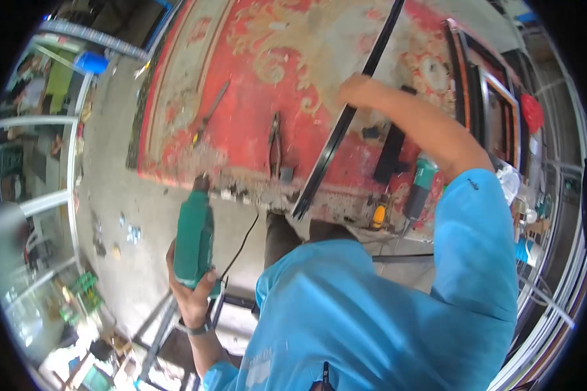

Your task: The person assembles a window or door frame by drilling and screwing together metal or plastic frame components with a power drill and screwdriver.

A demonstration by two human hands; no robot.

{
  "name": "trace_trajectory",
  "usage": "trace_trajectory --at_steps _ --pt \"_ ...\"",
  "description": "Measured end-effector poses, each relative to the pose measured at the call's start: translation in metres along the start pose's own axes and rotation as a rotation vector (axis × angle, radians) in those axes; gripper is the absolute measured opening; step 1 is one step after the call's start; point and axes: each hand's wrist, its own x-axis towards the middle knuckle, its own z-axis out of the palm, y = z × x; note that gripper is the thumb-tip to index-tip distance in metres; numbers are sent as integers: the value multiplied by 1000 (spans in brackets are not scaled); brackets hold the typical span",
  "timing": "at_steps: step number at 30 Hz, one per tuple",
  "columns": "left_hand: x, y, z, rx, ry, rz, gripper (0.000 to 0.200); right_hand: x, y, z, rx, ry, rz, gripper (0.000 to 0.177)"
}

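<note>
My left hand (192,296) is closed around the rear of a green power drill (194,241), whose dark nose points at the table edge. A cord (242,241) hangs near it. Farther up, my right hand (362,90) grips a long black metal profile (332,144). The profile lies slantwise over the worn red carpet (241,72), with its near end sticking out past the edge toward my body. Left of the profile lie pliers (276,144) and a screwdriver-like tool (210,114) with a yellow-marked handle.
Right of the profile are a black bar piece (389,153), a second green power tool (422,186) and a yellow-handled tool (379,216). Dark frames (496,107) stand at the far right by a red bag (532,113). A white-framed glass partition (72,156) runs along the left.
</note>
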Motion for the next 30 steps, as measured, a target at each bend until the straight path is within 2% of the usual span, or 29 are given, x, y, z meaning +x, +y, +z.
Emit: trace_trajectory --at_steps 1,3,5,8,9,12,13,15,18,20,21,24,27,30 --pt "-9 5 9 12 -26 -27 102 -4 -1 9 14 6 -28 12" --pt "-37 10 17 73 -94 -80 100 -10 -10 44 69 169 -48 17" --pt "-45 19 31 133 -163 -68 96 -14 -10 53 104 237 -4 25" --pt "-53 36 43 293 -317 -9 95 -19 -8 74 11 331 4 27" --pt "-54 45 49 350 -371 -14 94 -24 -14 82 72 416 66 31" --pt "-48 65 66 499 -498 -32 93 -43 -42 61 143 386 83 41" --pt "-44 70 72 537 -527 -18 92 -55 -57 52 155 373 -70 58" --pt "-35 70 82 563 -594 2 91 -52 -94 77 282 573 -240 63" --pt "-22 72 97 614 -688 24 88 -62 -136 70 525 633 -313 56" --pt "-16 75 107 663 -740 -10 87 -59 -145 82 538 633 -271 53" --pt "-14 74 113 693 -744 35 87 -58 -147 84 542 637 -254 51" --pt "-11 77 122 789 -736 -31 89 -56 -147 87 538 733 -264 45" --pt "-10 77 128 786 -742 1 88 -59 -145 84 556 671 -278 48" --pt "-9 81 136 816 -747 8 87 -59 -146 87 538 727 -264 50"
